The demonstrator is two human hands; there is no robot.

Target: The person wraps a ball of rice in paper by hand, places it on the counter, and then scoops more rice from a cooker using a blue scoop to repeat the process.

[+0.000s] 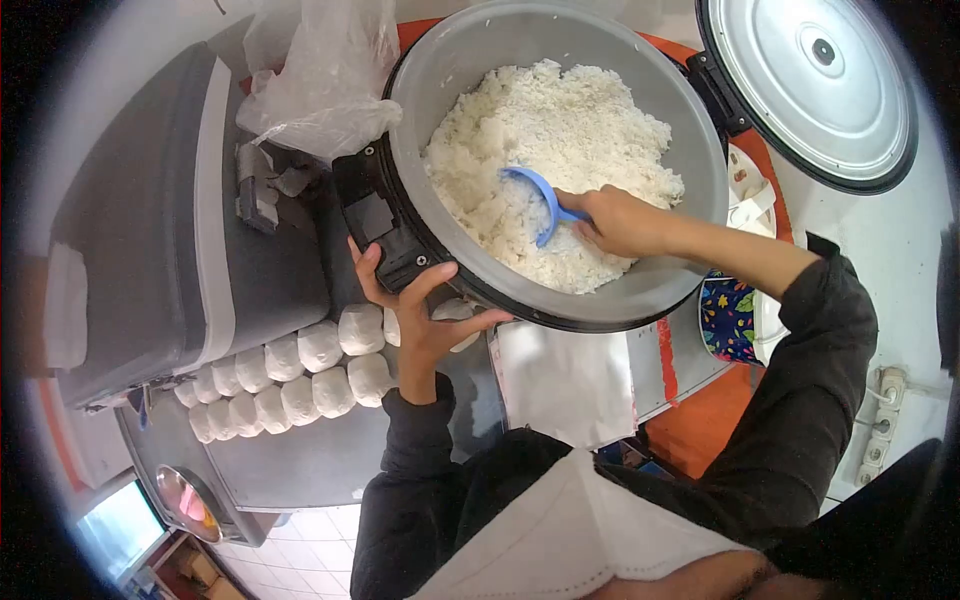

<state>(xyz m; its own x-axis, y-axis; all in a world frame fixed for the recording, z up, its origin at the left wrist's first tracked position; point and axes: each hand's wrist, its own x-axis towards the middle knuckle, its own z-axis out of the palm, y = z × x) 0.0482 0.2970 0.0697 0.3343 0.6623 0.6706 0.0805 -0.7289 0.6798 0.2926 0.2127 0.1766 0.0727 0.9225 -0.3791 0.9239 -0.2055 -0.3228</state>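
Note:
A large round cooker (470, 230) full of white rice (560, 120) stands open. My right hand (625, 222) reaches over its rim, closed on the handle of a blue scoop (545, 205), whose curved blade is partly in the rice. Against the cooker's lower left outer side rests my left hand (425, 315), fingers spread on the black latch (385, 225) and rim. Rows of pale wrapped bundles (300, 375) lie left of that hand. Below the cooker is a stack of white paper sheets (565, 385).
The cooker's lid (815, 60) is swung up at the right. A grey cool box (215, 210) stands left, beside a clear plastic bag (320, 85). A patterned container (728, 320) is at right; a metal bowl (188, 505) sits lower left. A power strip (880, 425) is on the wall.

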